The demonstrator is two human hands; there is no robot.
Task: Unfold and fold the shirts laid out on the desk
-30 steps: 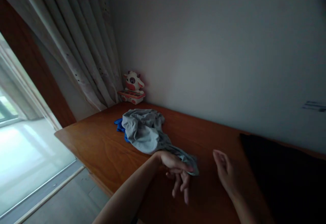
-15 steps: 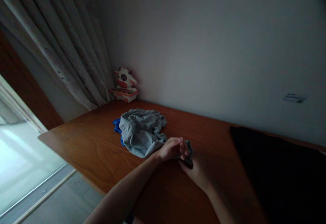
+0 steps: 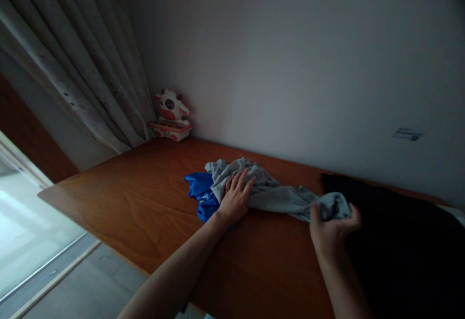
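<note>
A crumpled grey garment (image 3: 279, 198) stretches across the wooden table, its kind not plain from the folds. My left hand (image 3: 237, 197) lies on its bunched left part with the fingers spread. At the other end my right hand (image 3: 332, 227) is closed round the garment, thumb on one side and fingers on the other; a darker opening shows in the bundle there. A shiny blue cloth (image 3: 201, 188) with small pale marks pokes out from under the left part of the grey one.
The wooden table (image 3: 127, 193) runs along a pale wall with a small sticker (image 3: 407, 134). A black cloth-like sheet (image 3: 399, 241) covers its right side. In the back left corner stands a cow-shaped toy keyboard (image 3: 170, 115), beside a curtain (image 3: 83, 67).
The right hand has moved right, drawing one end of the grey garment out long. The left hand has opened onto the bunched part. More of the blue cloth shows, and the view has shifted slightly.
</note>
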